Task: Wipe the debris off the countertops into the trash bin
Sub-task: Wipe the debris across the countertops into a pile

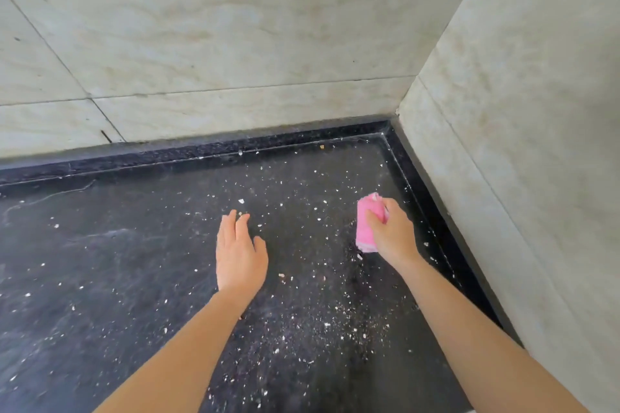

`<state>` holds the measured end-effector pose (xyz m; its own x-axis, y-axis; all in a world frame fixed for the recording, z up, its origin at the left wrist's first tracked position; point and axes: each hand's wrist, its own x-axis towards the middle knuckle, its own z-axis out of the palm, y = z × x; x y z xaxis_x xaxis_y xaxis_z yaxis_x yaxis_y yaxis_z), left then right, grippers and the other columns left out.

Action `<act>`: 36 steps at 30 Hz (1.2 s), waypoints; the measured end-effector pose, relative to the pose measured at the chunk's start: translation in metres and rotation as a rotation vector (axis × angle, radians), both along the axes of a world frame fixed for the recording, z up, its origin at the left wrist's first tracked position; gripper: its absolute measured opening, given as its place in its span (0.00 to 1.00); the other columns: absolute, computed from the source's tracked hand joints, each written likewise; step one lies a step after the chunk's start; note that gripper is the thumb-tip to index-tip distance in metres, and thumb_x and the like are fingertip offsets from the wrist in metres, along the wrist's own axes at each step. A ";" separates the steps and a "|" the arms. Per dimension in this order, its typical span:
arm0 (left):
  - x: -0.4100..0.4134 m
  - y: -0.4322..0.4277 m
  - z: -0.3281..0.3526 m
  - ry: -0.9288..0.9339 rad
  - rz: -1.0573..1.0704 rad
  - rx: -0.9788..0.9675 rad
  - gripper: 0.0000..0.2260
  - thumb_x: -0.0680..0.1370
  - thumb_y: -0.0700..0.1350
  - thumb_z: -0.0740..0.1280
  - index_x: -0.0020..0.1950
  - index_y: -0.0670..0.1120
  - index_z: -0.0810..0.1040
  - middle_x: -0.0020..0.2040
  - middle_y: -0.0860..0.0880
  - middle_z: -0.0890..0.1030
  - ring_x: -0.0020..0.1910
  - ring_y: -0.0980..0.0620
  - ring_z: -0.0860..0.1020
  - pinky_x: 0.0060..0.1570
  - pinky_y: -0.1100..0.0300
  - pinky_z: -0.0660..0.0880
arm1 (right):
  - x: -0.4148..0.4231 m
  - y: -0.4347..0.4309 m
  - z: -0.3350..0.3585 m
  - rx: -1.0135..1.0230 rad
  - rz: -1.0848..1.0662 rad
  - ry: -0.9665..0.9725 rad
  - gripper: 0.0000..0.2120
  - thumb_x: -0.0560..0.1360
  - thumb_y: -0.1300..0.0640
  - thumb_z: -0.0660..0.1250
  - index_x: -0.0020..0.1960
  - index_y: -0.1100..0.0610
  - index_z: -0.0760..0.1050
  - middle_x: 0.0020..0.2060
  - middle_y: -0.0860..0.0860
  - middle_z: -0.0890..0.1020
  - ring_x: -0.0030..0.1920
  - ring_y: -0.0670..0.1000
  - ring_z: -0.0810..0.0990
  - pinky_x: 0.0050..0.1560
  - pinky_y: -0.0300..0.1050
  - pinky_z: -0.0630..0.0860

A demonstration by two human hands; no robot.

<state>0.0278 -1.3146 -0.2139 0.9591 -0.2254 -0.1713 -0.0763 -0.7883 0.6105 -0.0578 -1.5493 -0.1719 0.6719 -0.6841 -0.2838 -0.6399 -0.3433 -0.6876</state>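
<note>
Pale debris (322, 322) across dark countertop (117, 261)

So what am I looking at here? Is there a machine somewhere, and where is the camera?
No machine: a person works with bare hands, and the one camera sits on their head, looking forward and down. The right hand grips a folded pink cloth, its fingers curled round it, near the corner where two pale tiled walls meet. The left hand is open, palm down, holding nothing. Below them lies a dark countertop scattered with small white crumbs. No trash bin is in view.
</note>
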 end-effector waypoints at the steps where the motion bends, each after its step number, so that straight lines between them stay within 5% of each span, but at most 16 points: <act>1: 0.007 0.000 -0.006 -0.035 0.007 0.053 0.21 0.80 0.41 0.56 0.73 0.42 0.62 0.77 0.45 0.58 0.77 0.47 0.51 0.75 0.50 0.50 | 0.008 -0.011 -0.003 -0.039 0.026 0.016 0.14 0.79 0.53 0.58 0.62 0.57 0.71 0.49 0.52 0.79 0.50 0.54 0.79 0.46 0.44 0.70; 4: 0.028 -0.004 -0.023 -0.119 0.059 0.147 0.21 0.80 0.40 0.54 0.73 0.41 0.62 0.77 0.46 0.58 0.77 0.48 0.51 0.75 0.51 0.39 | 0.040 -0.048 -0.006 -0.131 0.068 0.055 0.09 0.76 0.61 0.60 0.55 0.60 0.72 0.45 0.53 0.77 0.44 0.53 0.76 0.44 0.44 0.69; 8: 0.048 -0.006 -0.039 -0.138 0.190 0.179 0.22 0.80 0.40 0.54 0.75 0.40 0.60 0.77 0.45 0.57 0.77 0.48 0.51 0.75 0.51 0.40 | 0.089 -0.102 -0.009 -0.434 0.205 0.049 0.08 0.75 0.60 0.60 0.40 0.62 0.73 0.38 0.60 0.77 0.37 0.58 0.76 0.37 0.47 0.72; 13: 0.050 -0.011 -0.046 -0.127 0.261 0.203 0.22 0.81 0.41 0.53 0.75 0.41 0.58 0.77 0.46 0.57 0.77 0.48 0.50 0.76 0.53 0.42 | 0.146 -0.140 -0.014 -0.836 0.457 0.295 0.17 0.75 0.66 0.63 0.64 0.65 0.72 0.58 0.63 0.72 0.55 0.65 0.75 0.48 0.55 0.75; 17: 0.048 -0.011 -0.046 -0.124 0.271 0.207 0.22 0.81 0.42 0.53 0.75 0.41 0.59 0.78 0.47 0.56 0.77 0.49 0.50 0.76 0.55 0.43 | 0.157 -0.145 -0.038 -1.024 0.623 0.514 0.23 0.74 0.69 0.64 0.68 0.68 0.65 0.61 0.63 0.73 0.62 0.63 0.70 0.53 0.52 0.75; 23: 0.050 -0.013 -0.044 -0.109 0.272 0.195 0.22 0.81 0.43 0.53 0.75 0.41 0.59 0.78 0.46 0.56 0.77 0.50 0.50 0.76 0.55 0.44 | 0.159 -0.124 -0.046 -0.617 0.261 0.240 0.18 0.72 0.67 0.64 0.62 0.63 0.76 0.53 0.64 0.78 0.54 0.63 0.75 0.51 0.52 0.73; 25: 0.049 -0.013 -0.043 -0.102 0.278 0.198 0.22 0.81 0.43 0.53 0.75 0.40 0.60 0.77 0.46 0.57 0.77 0.49 0.51 0.76 0.54 0.45 | 0.153 -0.121 -0.031 -0.382 0.392 0.177 0.11 0.73 0.66 0.63 0.46 0.57 0.83 0.39 0.59 0.81 0.39 0.56 0.80 0.41 0.46 0.75; 27: 0.048 -0.014 -0.042 -0.099 0.282 0.197 0.22 0.81 0.42 0.54 0.75 0.40 0.60 0.77 0.46 0.57 0.77 0.49 0.51 0.76 0.53 0.45 | 0.149 -0.127 -0.013 -0.234 0.522 0.134 0.16 0.73 0.65 0.62 0.29 0.52 0.75 0.26 0.53 0.76 0.27 0.49 0.73 0.33 0.43 0.69; 29: 0.050 -0.014 -0.041 -0.097 0.281 0.195 0.22 0.80 0.42 0.54 0.75 0.40 0.60 0.77 0.46 0.58 0.77 0.48 0.51 0.76 0.54 0.45 | 0.154 -0.140 -0.006 -0.483 0.572 0.140 0.15 0.73 0.65 0.63 0.36 0.49 0.80 0.31 0.53 0.78 0.32 0.53 0.75 0.36 0.46 0.72; 32: 0.051 -0.014 -0.042 -0.103 0.278 0.200 0.22 0.80 0.42 0.55 0.74 0.40 0.60 0.77 0.45 0.58 0.77 0.48 0.51 0.76 0.54 0.45 | 0.165 -0.147 -0.022 -0.872 0.560 0.363 0.17 0.74 0.65 0.65 0.62 0.64 0.75 0.52 0.62 0.77 0.51 0.62 0.77 0.46 0.52 0.74; 36: 0.052 -0.013 -0.046 -0.112 0.280 0.206 0.22 0.80 0.42 0.55 0.74 0.39 0.61 0.77 0.44 0.59 0.77 0.47 0.52 0.76 0.54 0.46 | 0.180 -0.097 -0.047 -0.801 0.379 0.432 0.18 0.74 0.62 0.66 0.63 0.67 0.71 0.55 0.64 0.76 0.55 0.61 0.75 0.48 0.49 0.74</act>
